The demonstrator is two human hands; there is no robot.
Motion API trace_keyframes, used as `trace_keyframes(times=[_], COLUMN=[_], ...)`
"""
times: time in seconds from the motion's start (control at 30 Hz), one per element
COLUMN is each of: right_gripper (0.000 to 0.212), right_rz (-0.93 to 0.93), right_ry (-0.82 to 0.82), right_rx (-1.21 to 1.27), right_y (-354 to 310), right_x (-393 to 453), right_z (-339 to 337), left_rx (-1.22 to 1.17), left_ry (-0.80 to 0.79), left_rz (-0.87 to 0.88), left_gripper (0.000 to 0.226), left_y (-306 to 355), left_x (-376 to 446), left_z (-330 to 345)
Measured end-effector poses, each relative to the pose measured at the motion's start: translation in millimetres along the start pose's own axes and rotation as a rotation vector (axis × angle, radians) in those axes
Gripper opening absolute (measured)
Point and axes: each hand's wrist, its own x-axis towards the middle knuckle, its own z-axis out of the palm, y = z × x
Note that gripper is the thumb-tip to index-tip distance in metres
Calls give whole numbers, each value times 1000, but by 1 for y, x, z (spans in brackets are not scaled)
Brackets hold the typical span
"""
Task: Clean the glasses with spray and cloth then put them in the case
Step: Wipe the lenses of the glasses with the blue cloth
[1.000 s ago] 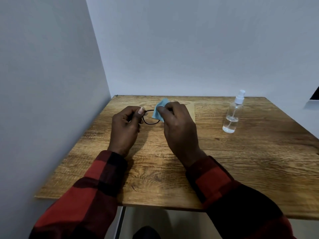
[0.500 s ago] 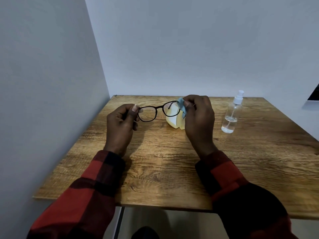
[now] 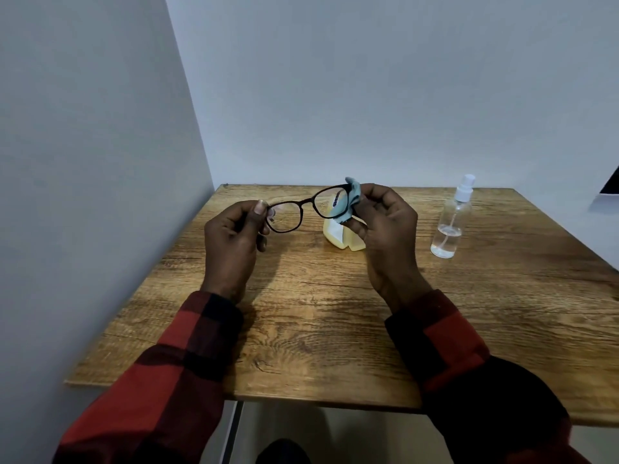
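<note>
Dark-framed glasses (image 3: 306, 203) are held up above the wooden table (image 3: 335, 313), tilted with the right end higher. My left hand (image 3: 234, 239) pinches the left end of the frame. My right hand (image 3: 385, 229) presses a light blue cloth (image 3: 350, 200) around the right lens and right end of the frame. A pale yellow case (image 3: 338, 232) stands open on the table behind the glasses, partly hidden by my right hand. A clear spray bottle (image 3: 452, 222) with a white nozzle stands upright to the right of my right hand.
The table sits in a corner, with a grey wall (image 3: 83, 195) close on the left and another behind. A dark object (image 3: 611, 182) pokes in at the right edge. The table's front edge is near my sleeves.
My hands moved apart and lifted the glasses, uncovering the case. The cloth has shifted from the bridge area to the right lens, and the right end of the frame rose.
</note>
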Motion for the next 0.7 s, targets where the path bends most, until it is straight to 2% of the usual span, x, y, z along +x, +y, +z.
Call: trace_keyframes(times=[0.13, 0.37, 0.53, 0.7], right_gripper=[14, 13, 18, 22], right_rz=[5, 124, 231, 258], right_ry=[-10, -66, -75, -93], right_rx=[-26, 106, 220, 231], right_y=[0, -1, -2, -3], right_x=[-4, -6, -8, -9], right_z=[1, 4, 11, 12], left_rx=[-24, -78, -161, -163], left_ry=[18, 25, 46, 60], left_rz=[-13, -40, -68, -78], left_gripper=[31, 26, 38, 26], left_y=[-2, 0, 1, -1], left_x=[2, 3, 4, 4], left_z=[-2, -1, 0, -1])
